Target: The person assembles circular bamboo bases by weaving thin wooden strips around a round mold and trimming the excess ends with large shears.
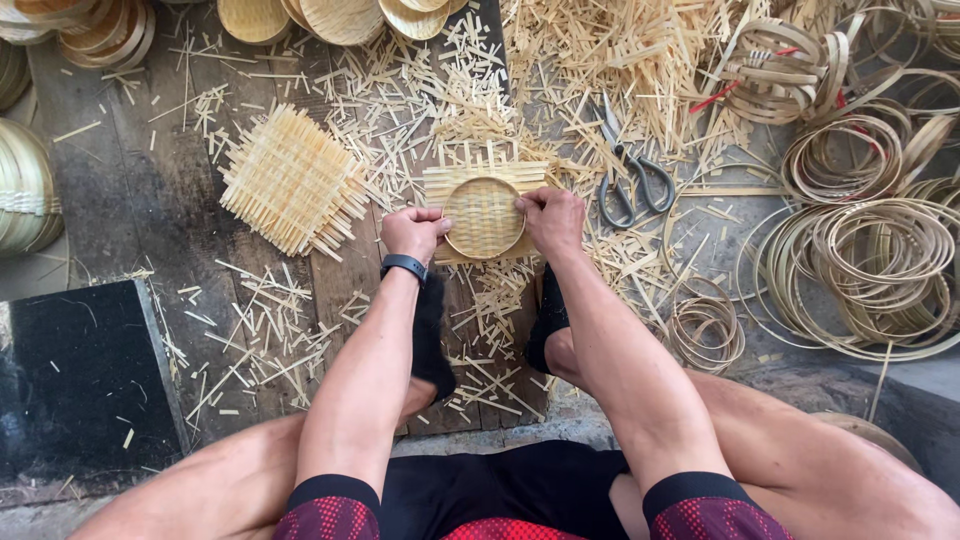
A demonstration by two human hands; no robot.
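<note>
While I sit low over the wooden floor (150,200), both my hands are clamped on one piece: a small round woven tray (484,215) pressed into a square woven mat (440,183) that sticks out around it. My left hand (414,233) grips the tray's left edge, fingers curled tight, thumb up against the rim. A black wristband (404,266) sits just below that hand. My right hand (553,220) pinches the right edge the same way, fingers folded over the rim. The tray lies dead centre between the two hands, straight ahead of me, resting down on the boards just past my feet in black socks (432,340).

Left of the tray, near but apart, lies a stack of square woven mats (290,180), tilted on the diagonal. Right of my right hand, a pair of grey scissors (628,170) lies on the scrap, handles toward me. Cut bamboo slivers (600,60) are scattered everywhere, thickest at the top. Far right, loose bamboo hoops (870,260) pile up in coils, with a smaller coil (706,330) nearer my right leg. Along the top edge, finished round trays (340,18) overlap one another. A dark block (85,370) sits at lower left, well away from my hands.
</note>
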